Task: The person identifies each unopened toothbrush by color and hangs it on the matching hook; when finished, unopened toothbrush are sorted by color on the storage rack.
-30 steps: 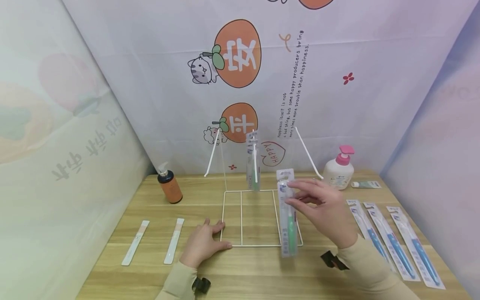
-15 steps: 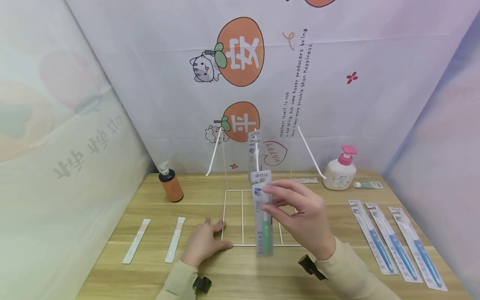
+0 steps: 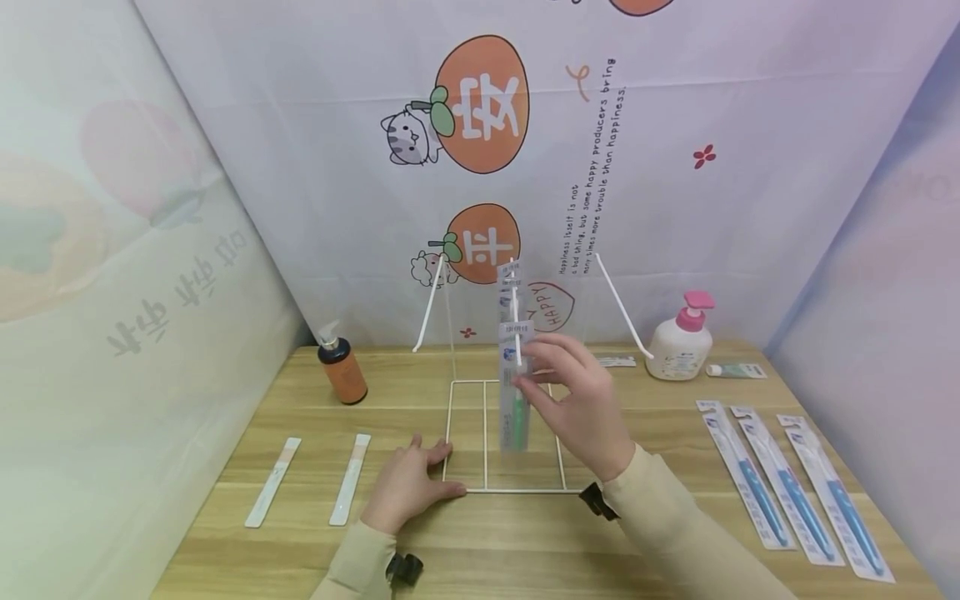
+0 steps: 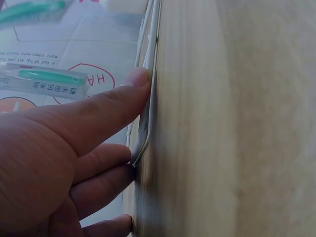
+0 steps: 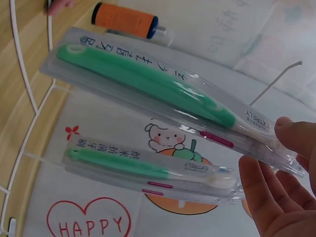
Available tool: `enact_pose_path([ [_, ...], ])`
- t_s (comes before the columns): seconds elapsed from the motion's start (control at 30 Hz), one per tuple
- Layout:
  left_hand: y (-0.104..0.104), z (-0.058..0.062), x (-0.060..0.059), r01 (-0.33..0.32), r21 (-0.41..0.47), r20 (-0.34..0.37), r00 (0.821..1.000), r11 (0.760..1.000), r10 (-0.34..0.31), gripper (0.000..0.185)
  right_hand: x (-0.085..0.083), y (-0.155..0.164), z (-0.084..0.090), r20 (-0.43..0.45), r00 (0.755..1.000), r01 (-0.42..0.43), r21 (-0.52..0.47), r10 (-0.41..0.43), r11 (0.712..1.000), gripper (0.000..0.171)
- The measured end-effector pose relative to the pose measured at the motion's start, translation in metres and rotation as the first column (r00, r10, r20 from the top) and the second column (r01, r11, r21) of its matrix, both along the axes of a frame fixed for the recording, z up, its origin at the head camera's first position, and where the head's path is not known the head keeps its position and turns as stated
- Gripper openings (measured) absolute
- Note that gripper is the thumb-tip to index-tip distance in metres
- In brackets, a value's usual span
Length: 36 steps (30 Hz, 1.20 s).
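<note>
My right hand (image 3: 573,396) pinches a green-handled toothbrush (image 3: 519,421) in its clear package near the top, between thumb and fingers. The package hangs upright at the rack's middle hook (image 3: 518,348), whose tip shows in front of the card. Behind it, more packaged green toothbrushes (image 5: 118,164) hang on that hook. My left hand (image 3: 408,487) rests at the front left corner of the white wire rack (image 3: 525,492). In the left wrist view its thumb (image 4: 134,81) presses the front wire, while the other fingers lie along the corner and side.
Packaged blue toothbrushes (image 3: 787,492) lie at the right. Behind them are a white pump bottle (image 3: 678,346) and a small tube (image 3: 737,370). An orange pump bottle (image 3: 345,375) and two slim white sachets (image 3: 349,480) are at the left. Two side hooks (image 3: 622,304) jut forward.
My right hand has carried the packaged green toothbrush left, then back and up onto the middle hook's tip. My left hand has stayed at the rack's corner.
</note>
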<state>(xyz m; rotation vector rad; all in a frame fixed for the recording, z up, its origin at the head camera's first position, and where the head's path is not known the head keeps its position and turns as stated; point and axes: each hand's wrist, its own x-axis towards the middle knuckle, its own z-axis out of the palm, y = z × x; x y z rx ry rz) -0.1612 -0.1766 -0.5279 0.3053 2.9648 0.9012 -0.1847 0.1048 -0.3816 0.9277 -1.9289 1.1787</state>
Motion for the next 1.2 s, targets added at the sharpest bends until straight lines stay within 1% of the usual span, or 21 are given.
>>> enact_pose_path([
  [0.1,0.000,0.000,0.000,0.001,-0.003,-0.003,1.000,1.000,-0.001,0.076,-0.013,-0.004,-0.001,-0.011,1.000,0.029,0.007,-0.029,1.000,0.044],
  [0.27,0.000,0.000,0.001,0.000,-0.009,-0.004,1.000,1.000,0.000,0.077,-0.029,-0.009,-0.001,-0.002,0.998,0.064,-0.001,-0.064,0.998,0.041],
  [0.57,0.001,0.001,0.002,-0.001,0.003,0.007,1.000,1.000,0.001,0.076,-0.048,-0.014,-0.003,0.010,0.994,0.111,-0.018,-0.111,0.994,0.042],
  [0.8,0.001,0.002,0.001,-0.004,-0.003,0.012,1.000,1.000,0.004,0.077,-0.051,-0.016,-0.004,-0.008,0.992,0.128,-0.043,-0.129,0.991,0.043],
  [1.0,0.001,0.002,0.001,-0.003,-0.001,0.000,1.000,1.000,0.003,0.077,-0.051,-0.015,-0.003,-0.003,0.991,0.134,-0.039,-0.134,0.990,0.042],
  [1.2,0.000,0.001,0.002,-0.004,-0.003,-0.008,1.000,1.000,0.004,0.078,-0.051,-0.012,-0.004,0.001,0.987,0.158,-0.018,-0.158,0.987,0.040],
])
